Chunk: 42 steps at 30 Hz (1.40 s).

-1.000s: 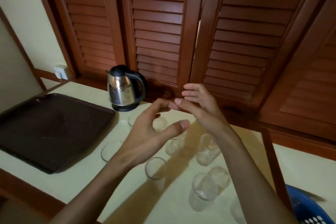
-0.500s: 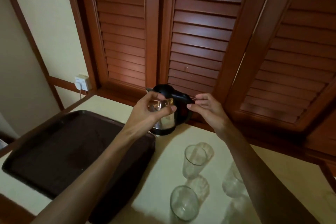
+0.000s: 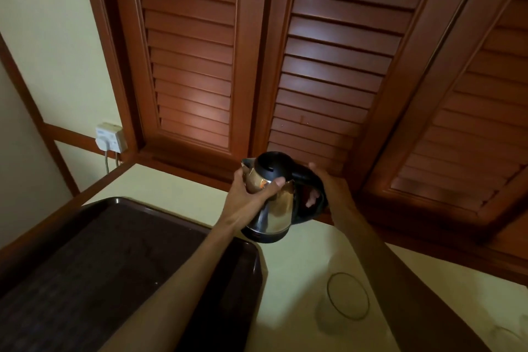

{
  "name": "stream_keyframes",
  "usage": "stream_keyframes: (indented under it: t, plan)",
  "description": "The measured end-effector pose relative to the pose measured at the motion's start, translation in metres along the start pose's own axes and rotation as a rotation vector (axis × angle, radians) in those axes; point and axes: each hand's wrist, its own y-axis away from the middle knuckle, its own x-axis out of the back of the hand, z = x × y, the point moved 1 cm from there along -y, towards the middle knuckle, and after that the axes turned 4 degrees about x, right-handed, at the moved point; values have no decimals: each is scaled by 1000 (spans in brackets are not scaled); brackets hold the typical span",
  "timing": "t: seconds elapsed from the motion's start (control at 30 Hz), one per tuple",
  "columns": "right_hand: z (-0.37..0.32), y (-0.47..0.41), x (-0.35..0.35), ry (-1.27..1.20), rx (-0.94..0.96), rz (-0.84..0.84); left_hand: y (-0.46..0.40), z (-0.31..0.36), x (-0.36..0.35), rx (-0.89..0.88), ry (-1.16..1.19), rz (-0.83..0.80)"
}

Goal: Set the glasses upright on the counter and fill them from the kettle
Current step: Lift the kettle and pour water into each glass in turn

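The kettle stands at the back of the counter, just beside the far right corner of the dark tray, and both hands are on it. The left hand is wrapped around the steel body just under the spout, thumb across the front and fingers curled around the far side. The right hand comes in from the kettle's other side and is closed around the black handle; its fingertips show faintly through the handle loop, but the back of the hand hides most of the grip.

The kettle's long axis leans a little, lid tipped toward the left hand, with the spout pointing away from the handle toward the wall socket. The one glass that can be made out stands upright, mouth up, in front of the kettle and on its handle side, close under the right forearm. So the pour probably calls for the kettle to be brought toward the person and its spout swung round toward the right arm's side; the right hand is nearer the glass.

Whether the kettle's base is clear of the counter is hard to say. A faint rim at the lower right corner may be another glass; it is cut off. The water level in the kettle is not visible.
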Motion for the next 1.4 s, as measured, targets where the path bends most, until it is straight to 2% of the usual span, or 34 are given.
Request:
stream_keyframes:
  t: [0.13, 0.23, 0.4, 0.57, 0.67, 0.73, 0.87, 0.93, 1.07, 1.17, 1.3, 1.4]
  plan:
    - [4, -4, -3, -255, -110, -35, -1, -1, 2, -17, -17, 38]
    - [9, -5, -2, -252, -81, -114, -3, 2, 6, -21, -41, 64]
    - [-12, 11, -2, -351, -74, 16, 3, 24, 6, -88, -51, 88]
    - [-53, 30, 9, -416, -36, 111, 22, 79, 2, -214, -3, 80]
    - [-91, 49, 27, -464, 32, 77, 40, 90, 12, -88, 232, 123]
    - [-116, 65, 42, -496, 74, 36, 56, 86, 17, 51, 475, 57]
    - [-149, 106, 65, -497, 119, -17, 101, 78, -8, 267, 999, -373]
    - [-155, 128, 77, -500, 121, -14, 128, 81, -26, 318, 1180, -494]
    - [-159, 162, 96, -467, 112, 49, 159, 82, -50, 410, 1339, -515]
    - [-154, 182, 114, -468, 109, 58, 181, 85, -70, 454, 1324, -569]
    - [-145, 205, 140, -494, 130, -4, 210, 90, -95, 490, 1339, -592]
    - [-146, 222, 162, -535, 136, -111, 234, 92, -112, 514, 1358, -492]
